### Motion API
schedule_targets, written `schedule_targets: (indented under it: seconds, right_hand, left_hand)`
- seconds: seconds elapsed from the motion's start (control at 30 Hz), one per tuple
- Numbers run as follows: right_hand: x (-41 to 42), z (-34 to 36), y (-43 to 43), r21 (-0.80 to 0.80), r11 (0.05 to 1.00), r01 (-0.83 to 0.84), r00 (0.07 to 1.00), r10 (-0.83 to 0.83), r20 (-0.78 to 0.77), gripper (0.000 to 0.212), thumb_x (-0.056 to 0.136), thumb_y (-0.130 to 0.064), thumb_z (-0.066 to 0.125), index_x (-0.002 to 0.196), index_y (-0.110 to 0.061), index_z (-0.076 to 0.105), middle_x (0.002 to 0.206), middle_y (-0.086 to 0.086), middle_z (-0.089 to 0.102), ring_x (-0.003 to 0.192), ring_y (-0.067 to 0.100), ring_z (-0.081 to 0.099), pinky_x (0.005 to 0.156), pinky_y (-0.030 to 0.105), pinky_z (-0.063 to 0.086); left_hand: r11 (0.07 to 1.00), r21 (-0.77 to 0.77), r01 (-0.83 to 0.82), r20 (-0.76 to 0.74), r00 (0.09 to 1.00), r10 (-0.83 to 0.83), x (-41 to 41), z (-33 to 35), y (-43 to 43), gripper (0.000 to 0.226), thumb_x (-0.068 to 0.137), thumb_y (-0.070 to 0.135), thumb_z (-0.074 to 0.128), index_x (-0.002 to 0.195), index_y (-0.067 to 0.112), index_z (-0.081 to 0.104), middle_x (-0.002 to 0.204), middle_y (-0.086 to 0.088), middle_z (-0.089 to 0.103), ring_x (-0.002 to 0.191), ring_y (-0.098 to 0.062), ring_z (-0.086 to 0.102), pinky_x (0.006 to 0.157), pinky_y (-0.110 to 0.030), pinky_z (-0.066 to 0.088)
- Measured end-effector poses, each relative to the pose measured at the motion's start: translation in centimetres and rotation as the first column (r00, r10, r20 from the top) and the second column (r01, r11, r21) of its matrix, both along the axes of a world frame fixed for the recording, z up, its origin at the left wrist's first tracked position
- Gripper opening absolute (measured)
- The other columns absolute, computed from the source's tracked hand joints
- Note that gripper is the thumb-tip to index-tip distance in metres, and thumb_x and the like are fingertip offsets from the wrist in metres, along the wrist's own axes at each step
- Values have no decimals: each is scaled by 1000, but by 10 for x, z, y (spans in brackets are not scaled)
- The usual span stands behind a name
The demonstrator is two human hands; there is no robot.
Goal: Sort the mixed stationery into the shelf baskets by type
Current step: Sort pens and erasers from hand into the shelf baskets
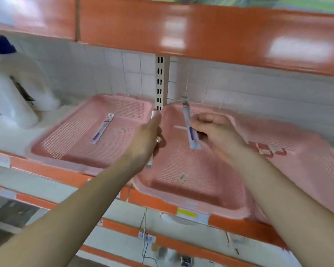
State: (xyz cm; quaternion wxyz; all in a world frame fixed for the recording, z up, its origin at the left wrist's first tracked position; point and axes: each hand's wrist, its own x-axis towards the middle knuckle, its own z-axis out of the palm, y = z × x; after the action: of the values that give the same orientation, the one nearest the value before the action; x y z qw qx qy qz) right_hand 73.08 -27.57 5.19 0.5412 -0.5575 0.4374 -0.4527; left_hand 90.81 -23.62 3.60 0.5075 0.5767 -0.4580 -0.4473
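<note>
Three pink perforated baskets stand side by side on the shelf: the left basket (46, 149), the middle basket (210, 199) and the right basket (316, 151). One packaged pen (102, 128) lies in the left basket. My left hand (145, 141) grips a packaged pen (153, 114) upright, above the gap between the left and middle baskets. Over the middle basket, my right hand (216, 132) pinches another packaged pen (189, 124), held nearly upright. Small red-and-white items (266, 149) lie in the right basket. The picture is blurred by motion.
An orange shelf (201, 29) hangs low overhead. A slotted white upright (161, 83) stands behind the baskets against the tiled wall. White plastic jugs (14, 89) stand at the left of the shelf. Lower orange-edged shelves (143, 234) with price tags run below.
</note>
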Motion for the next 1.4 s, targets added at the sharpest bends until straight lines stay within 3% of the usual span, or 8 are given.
schedule_targets:
  seconds: [0.1,0.17,0.3,0.43,0.87,1.0,1.23,1.4]
  right_hand:
    - [37,-6,3,66,998,16,1000,-17,5,12,89,-4,67,80,-12,72,72,1,69,63,12,61,61,24,48]
    - [53,-9,6,105,994,18,1000,-20,14,5,89,-6,67,87,-10,69,70,2,68,57,11,59,55,23,47]
    - [64,-11,11,113,993,-30,998,25,52,14,91,-6,66,104,-4,70,78,5,70,64,12,60,58,22,48]
    - [61,-16,15,79,995,-61,998,59,25,12,90,-3,66,85,-7,76,79,12,65,61,13,52,59,22,44]
    - [124,-4,-2,138,985,-103,991,113,-69,5,86,-6,73,81,-9,73,67,2,72,54,7,63,50,18,49]
    - [174,-8,-25,68,997,-45,951,64,-303,10,84,-7,74,75,-11,72,58,1,69,52,8,65,45,18,47]
    - [272,-23,-76,106,994,-20,837,75,-542,8,84,-3,66,79,-4,73,64,10,69,54,16,61,62,30,55]
    - [313,-34,-111,156,981,112,753,18,-658,14,86,1,54,86,0,68,68,13,66,33,10,51,36,18,38]
  left_hand:
    - [997,-75,23,-347,937,-48,33,5,12,42,88,32,30,47,28,38,49,7,33,47,-11,27,40,-22,24]
    - [994,-109,-1,-381,924,-40,49,5,20,37,85,28,29,49,27,39,49,8,32,47,-11,27,38,-19,24]
    - [995,-36,-96,-316,945,80,63,4,23,26,91,24,30,67,18,37,49,4,40,39,-9,33,35,-18,26]
    - [980,19,-200,-253,947,199,67,0,24,27,97,24,41,71,16,44,51,0,52,38,-10,43,39,-18,28]
    - [977,-146,-154,51,985,163,123,2,18,37,102,27,53,70,8,60,56,-3,53,42,-9,42,40,-20,36]
    - [978,-55,-199,36,979,201,173,-3,-2,35,101,25,49,68,15,53,56,2,57,42,-10,45,44,-23,36]
    - [985,-92,-149,185,969,164,256,6,-33,32,101,31,42,76,11,50,69,-10,51,52,-14,44,57,-32,34]
    - [990,-81,-112,221,967,127,301,11,-51,34,97,22,37,67,11,50,58,1,54,46,-8,45,58,-33,35]
